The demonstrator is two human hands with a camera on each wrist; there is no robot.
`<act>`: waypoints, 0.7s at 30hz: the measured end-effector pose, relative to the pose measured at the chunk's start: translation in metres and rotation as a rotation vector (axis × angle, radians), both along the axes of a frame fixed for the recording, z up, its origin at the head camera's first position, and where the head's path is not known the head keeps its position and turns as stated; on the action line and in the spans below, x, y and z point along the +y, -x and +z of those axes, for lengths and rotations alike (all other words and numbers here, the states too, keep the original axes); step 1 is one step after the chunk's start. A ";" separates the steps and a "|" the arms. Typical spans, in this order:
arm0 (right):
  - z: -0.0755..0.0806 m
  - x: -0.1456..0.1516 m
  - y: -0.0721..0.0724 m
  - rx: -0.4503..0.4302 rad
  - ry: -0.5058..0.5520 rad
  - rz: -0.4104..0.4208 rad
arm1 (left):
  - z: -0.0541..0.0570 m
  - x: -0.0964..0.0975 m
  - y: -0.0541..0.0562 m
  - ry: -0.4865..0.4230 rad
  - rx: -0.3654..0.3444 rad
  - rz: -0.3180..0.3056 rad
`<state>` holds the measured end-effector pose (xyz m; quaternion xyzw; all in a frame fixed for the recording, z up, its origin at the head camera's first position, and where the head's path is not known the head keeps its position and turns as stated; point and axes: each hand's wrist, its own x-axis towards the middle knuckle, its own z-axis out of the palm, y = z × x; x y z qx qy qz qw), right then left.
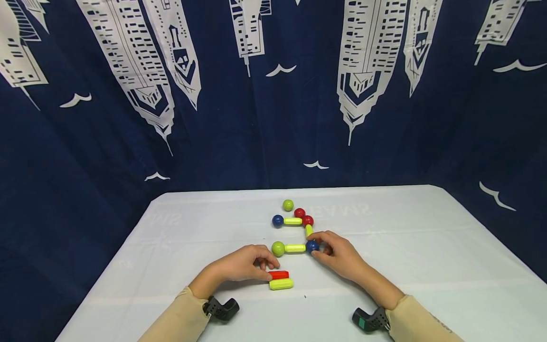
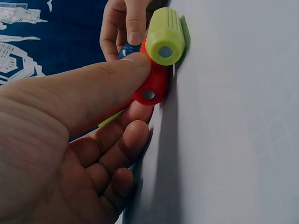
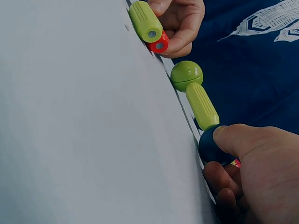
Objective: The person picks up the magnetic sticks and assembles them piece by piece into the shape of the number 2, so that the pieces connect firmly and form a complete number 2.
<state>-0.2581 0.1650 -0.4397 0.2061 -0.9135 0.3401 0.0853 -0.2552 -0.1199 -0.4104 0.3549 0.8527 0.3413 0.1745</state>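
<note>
My left hand (image 1: 245,263) pinches a red magnetic rod (image 1: 279,274) between thumb and index finger, its other fingers loosely bent. A yellow-green rod (image 1: 281,284) lies right alongside the red one; metal discs show at their ends in the left wrist view. With thumb and fingers, my right hand (image 1: 342,256) grips a blue ball (image 3: 213,147). From that ball one yellow-green rod (image 1: 295,248) runs left to a green ball (image 1: 278,248). Another rod (image 1: 309,231), partly hidden by the fingers, leads back to a red ball (image 1: 307,221).
Off the red ball, a further rod (image 1: 292,221) reaches left to a second blue ball (image 1: 278,221). Behind are another red ball (image 1: 299,213), close against the first, and a separate green ball (image 1: 288,205). A dark blue printed curtain (image 1: 265,142) hangs beyond the white table (image 1: 192,223).
</note>
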 end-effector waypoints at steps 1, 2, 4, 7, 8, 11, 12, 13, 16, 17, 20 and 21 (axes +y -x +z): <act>0.000 0.000 0.000 0.002 0.000 0.001 | 0.000 0.000 0.000 0.004 0.008 0.004; 0.000 0.000 0.000 0.007 -0.001 0.005 | 0.000 0.000 0.000 0.007 0.015 0.007; 0.000 0.000 0.001 0.007 -0.002 0.004 | -0.001 0.001 0.000 0.012 0.032 0.016; 0.001 0.000 0.001 0.013 -0.008 0.007 | -0.004 0.001 0.000 0.014 0.061 0.031; 0.001 0.000 0.001 0.016 -0.008 0.009 | -0.004 0.002 0.001 0.011 0.069 0.036; 0.001 0.000 0.001 0.016 -0.005 0.010 | -0.007 0.003 0.000 0.002 0.084 0.056; 0.001 0.000 0.002 0.016 -0.005 0.010 | -0.008 0.004 0.000 -0.001 0.089 0.064; 0.001 0.001 0.002 0.015 -0.003 0.010 | -0.009 0.004 0.000 -0.005 0.097 0.071; 0.000 0.001 0.001 0.015 0.004 0.010 | -0.012 0.006 -0.002 -0.007 0.122 0.097; 0.000 0.001 0.001 0.015 0.008 0.009 | -0.014 0.007 -0.003 -0.007 0.134 0.107; -0.001 0.001 0.001 0.015 0.008 0.013 | -0.018 0.008 -0.007 -0.012 0.173 0.148; -0.001 0.001 0.001 0.014 0.008 0.012 | -0.019 0.008 -0.009 -0.017 0.188 0.162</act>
